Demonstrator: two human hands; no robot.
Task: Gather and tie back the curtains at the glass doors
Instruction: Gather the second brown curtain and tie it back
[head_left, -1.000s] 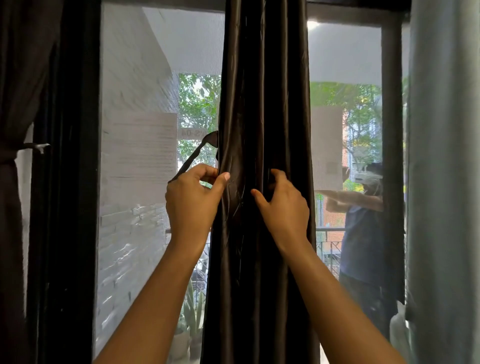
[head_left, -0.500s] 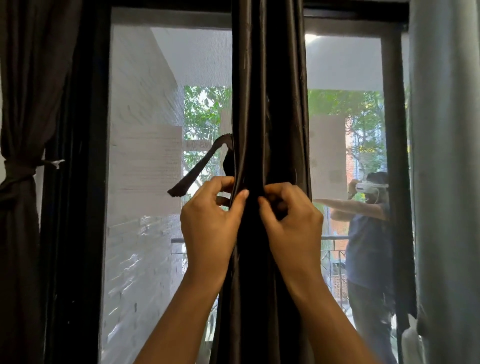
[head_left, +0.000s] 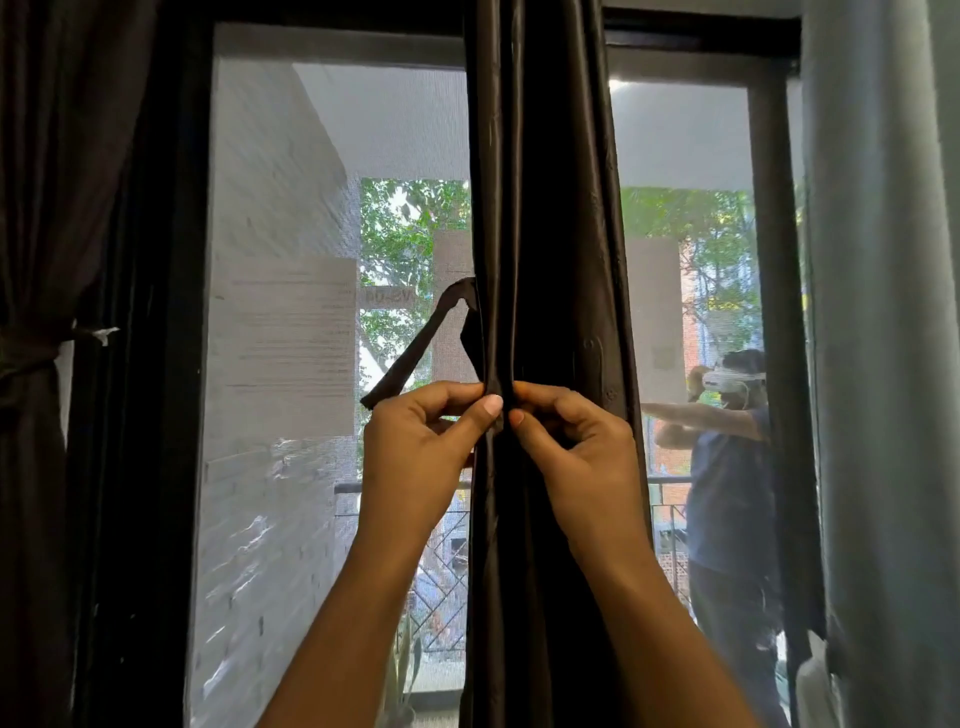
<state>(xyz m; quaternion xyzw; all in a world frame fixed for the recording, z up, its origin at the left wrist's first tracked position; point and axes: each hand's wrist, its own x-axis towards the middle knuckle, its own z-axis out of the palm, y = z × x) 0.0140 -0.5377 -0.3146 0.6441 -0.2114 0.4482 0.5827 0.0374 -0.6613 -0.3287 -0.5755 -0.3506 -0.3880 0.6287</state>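
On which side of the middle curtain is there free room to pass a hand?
Left: a wide bare gap between curtain and left frame, below the strap. Right: a narrower gap up to the right frame. Crowded at the middle fold, where left hand and right hand pinch it.

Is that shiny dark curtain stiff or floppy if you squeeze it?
Probably floppy: the curtain hangs in soft folds and bunches thin where the left hand and right hand pinch it. Its sheen suggests slippery cloth that could slide out of a loose grip.
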